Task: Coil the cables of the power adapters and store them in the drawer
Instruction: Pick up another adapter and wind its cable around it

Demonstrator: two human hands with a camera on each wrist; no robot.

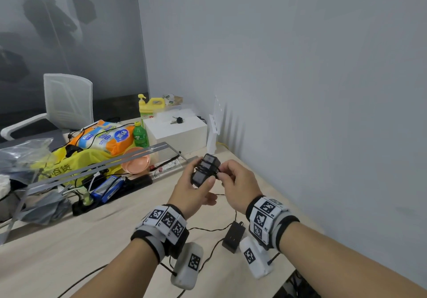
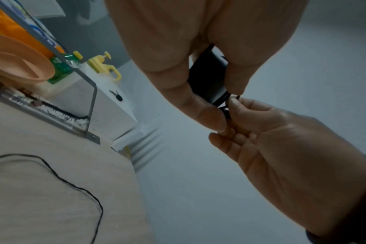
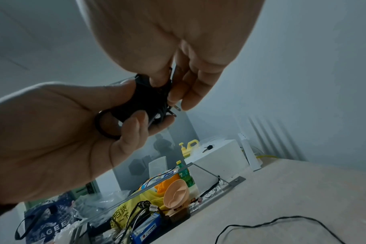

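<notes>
Currently our left hand (image 1: 191, 190) grips the rigid, light adapter (image 1: 206, 170); right hand (image 1: 238, 185) fingers (image 2: 237, 105) pinch its thin, springy cable (image 3: 164, 110) at 3 o'clock. We judge the wraps slip unless the tail stays pinched.

An office, plainly in everyday use: a pale wood-grain table (image 1: 69, 240) stands against a bare grey wall (image 1: 300, 66), with a white mesh swivel chair (image 1: 67, 101) drawn up at its far end before a frosted glass partition (image 1: 69, 31). Clutter covers the table's left side: shopping bags, a pack of tissues (image 1: 108, 138), a green soda bottle (image 1: 140, 135), a yellow detergent jug (image 1: 150, 107) and a white box (image 1: 178, 131) with keys (image 1: 177, 120) on top.
</notes>
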